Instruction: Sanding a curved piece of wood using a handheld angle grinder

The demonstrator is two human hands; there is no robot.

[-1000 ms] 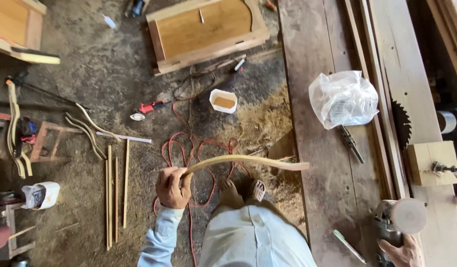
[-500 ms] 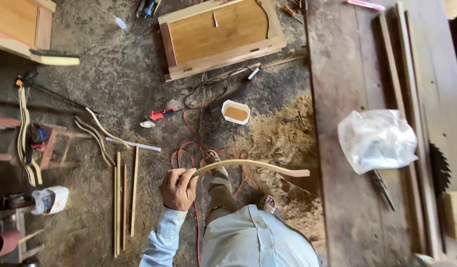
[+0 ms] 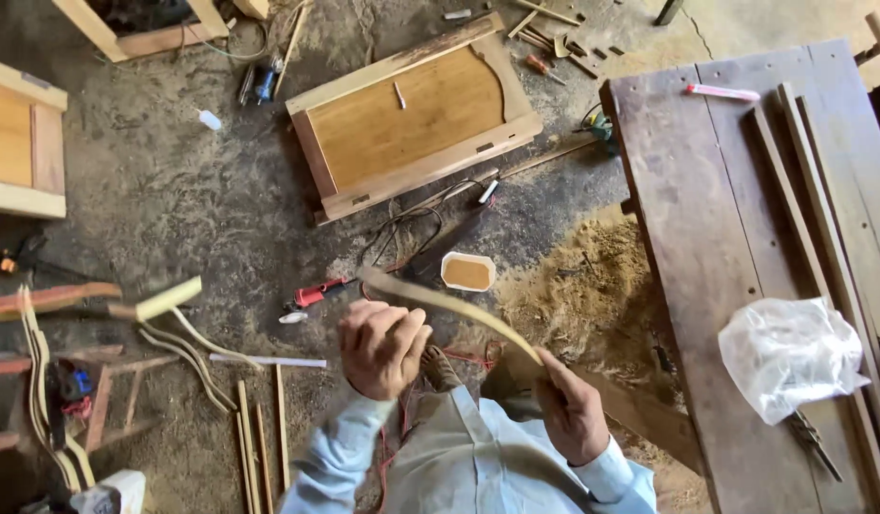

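At far left, curved pale wood strips (image 3: 187, 357) lie on the gritty, dust-covered concrete floor (image 3: 173, 190), with straight thin slats (image 3: 254, 447) just beside them. The left hand (image 3: 381, 347) is closed in a fist around the upper part of a thin, curved wooden strip (image 3: 459, 309), pale and smooth, which bows in an arc from upper left down to the right. The right hand (image 3: 571, 411) pinches the strip's lower end between thumb and fingers. The strip is held in the air above the floor, near the person's chest. Beyond it stand a small white tub (image 3: 467, 272) of tan material and a flat rectangular wooden panel (image 3: 416, 114) with a raised frame. Loose sawdust (image 3: 592, 286) is heaped against the rough, dark plank workbench (image 3: 687, 238) at right, which bears a crumpled clear plastic bag (image 3: 790, 354).
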